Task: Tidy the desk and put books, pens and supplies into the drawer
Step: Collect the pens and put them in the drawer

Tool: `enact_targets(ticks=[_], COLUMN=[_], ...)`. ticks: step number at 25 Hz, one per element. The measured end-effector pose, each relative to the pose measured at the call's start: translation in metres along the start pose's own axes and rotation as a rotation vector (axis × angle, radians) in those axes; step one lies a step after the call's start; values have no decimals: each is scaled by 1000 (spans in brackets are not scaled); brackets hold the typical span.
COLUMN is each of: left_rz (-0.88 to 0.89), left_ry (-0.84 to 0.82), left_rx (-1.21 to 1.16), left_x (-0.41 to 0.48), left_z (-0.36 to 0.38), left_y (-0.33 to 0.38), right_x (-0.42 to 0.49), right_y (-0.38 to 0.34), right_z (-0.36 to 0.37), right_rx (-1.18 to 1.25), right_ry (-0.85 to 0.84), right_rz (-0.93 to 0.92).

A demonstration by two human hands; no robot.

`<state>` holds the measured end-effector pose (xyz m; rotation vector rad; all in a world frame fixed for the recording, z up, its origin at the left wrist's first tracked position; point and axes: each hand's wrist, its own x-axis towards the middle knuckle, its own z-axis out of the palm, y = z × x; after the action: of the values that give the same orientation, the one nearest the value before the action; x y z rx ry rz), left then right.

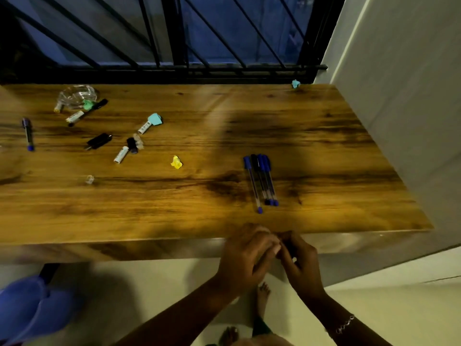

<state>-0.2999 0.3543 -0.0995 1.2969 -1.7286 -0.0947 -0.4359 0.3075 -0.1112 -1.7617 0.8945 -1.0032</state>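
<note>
My left hand [245, 258] and my right hand [303, 264] meet at the front edge of the wooden desk [199, 216], fingers closed together around a small dark thing that I cannot make out. Just beyond them lies a neat bundle of blue and black pens [262, 181]. On the left half are scattered a blue-capped marker [28, 133], white batteries [121, 154], a black marker [87, 112], a black clip-like item [99, 141] and crumpled paper bits, yellow [176, 162] and teal [155, 119].
A clear glass dish [76, 96] stands at the back left. Another teal scrap [295, 83] sits at the back right by the barred window [174, 46]. A white wall [399, 108] bounds the desk on the right. A blue cushion [30, 308] lies lower left; bare feet show below.
</note>
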Motion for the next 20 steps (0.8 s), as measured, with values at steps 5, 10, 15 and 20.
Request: enact_targets(ticks=[5, 10, 15, 20], left_rz=[-750, -1811, -1687, -1689], left_ry=[-150, 682, 991, 971], left_rx=[-62, -906, -1211, -1229], left_x=[-85, -101, -82, -79], left_z=[11, -20, -29, -33], left_y=[-36, -94, -103, -96], right_x=[-10, 9, 12, 9], right_y=[44, 84, 106, 107], right_z=[-4, -13, -15, -19], right_rx=[445, 867, 926, 900], right_ry=[253, 439, 526, 482], right_rz=[888, 1151, 1123, 1136])
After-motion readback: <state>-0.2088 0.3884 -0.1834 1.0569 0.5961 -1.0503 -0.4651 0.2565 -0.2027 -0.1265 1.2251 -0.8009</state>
